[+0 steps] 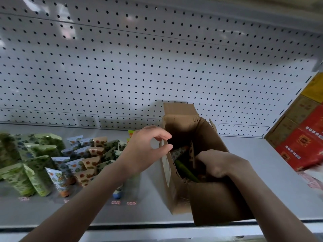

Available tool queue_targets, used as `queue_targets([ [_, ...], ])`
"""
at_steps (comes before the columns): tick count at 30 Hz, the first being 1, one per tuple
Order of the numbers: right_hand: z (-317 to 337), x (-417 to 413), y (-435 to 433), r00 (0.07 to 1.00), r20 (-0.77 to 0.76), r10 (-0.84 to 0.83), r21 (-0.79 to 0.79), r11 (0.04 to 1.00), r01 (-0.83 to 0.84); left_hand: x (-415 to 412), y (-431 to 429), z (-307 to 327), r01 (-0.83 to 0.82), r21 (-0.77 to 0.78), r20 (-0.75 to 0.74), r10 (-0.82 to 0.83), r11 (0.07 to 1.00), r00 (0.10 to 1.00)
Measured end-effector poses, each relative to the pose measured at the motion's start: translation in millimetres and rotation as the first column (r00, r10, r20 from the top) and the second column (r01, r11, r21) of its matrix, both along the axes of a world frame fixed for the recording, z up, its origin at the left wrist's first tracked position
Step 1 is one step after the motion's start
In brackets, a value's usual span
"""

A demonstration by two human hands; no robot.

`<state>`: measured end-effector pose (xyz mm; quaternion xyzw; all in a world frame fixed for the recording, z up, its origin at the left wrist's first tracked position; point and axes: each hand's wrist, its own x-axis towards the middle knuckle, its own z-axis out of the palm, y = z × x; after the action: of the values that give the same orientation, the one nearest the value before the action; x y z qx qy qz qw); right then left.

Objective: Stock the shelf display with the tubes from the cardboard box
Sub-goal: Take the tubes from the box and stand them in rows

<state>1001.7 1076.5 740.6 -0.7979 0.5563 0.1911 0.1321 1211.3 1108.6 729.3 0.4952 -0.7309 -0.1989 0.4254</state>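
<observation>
Forearms are seen entering from the bottom edge, reaching over the front lip of the grey metal shelf (262,172). Brown corrugated cardboard box (209,203) is stood open on it, right of centre, near flap folded out at the lip.

Left hand (145,151) is set at the top of the box's left wall. Thumb and forefinger are curled either side of the edge, so the wall looks pinched and steadied.

Right hand (222,163) is sunk inside the box, knuckles up. Its fingers are curled down and hidden by the hand itself, so whether a tube is gripped cannot be told.

Plain green tube (185,169) lies slanted in the box just left of that hand. Orange-patterned tube (180,151) is seen behind it, by the left wall.

Stocked rows of leaf- and fruit-print tubes (57,165) stand cap-down on the shelf's left half, well apart from the red cartons (304,147) at far right.

Step judged: one tube is being picked out. To do it well:
- The box should be pinned by the left hand so it isn't dragged off the lip.
- The tube should be taken by the body and lifted straight up, clear of the flaps.
- The print should be matched to its row.
- The tube should be set cap-down behind the price labels (131,203).
- Neighbours should not be nudged: the rows are packed close and would likely topple in a chain.
</observation>
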Motion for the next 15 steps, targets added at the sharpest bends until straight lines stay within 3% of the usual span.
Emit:
queue_targets([
  [6,31.9,-8.7,1.0,0.945,0.322,-0.062,-0.109,0.989,0.102,-0.9,0.5,2.2,0.02,0.002,-0.016,-0.02,1.0,1.0],
  [11,57.1,-9.2,5.6,0.749,0.655,-0.097,-0.226,0.921,0.317,-4.2,2.2,5.5,0.054,0.019,-0.04,-0.053,0.998,0.998],
  [15,71.6,2.1,17.4,0.584,0.808,-0.074,-0.223,0.88,0.42,-5.3,3.9,8.9,0.1,0.007,-0.035,-0.1,0.995,0.994],
])
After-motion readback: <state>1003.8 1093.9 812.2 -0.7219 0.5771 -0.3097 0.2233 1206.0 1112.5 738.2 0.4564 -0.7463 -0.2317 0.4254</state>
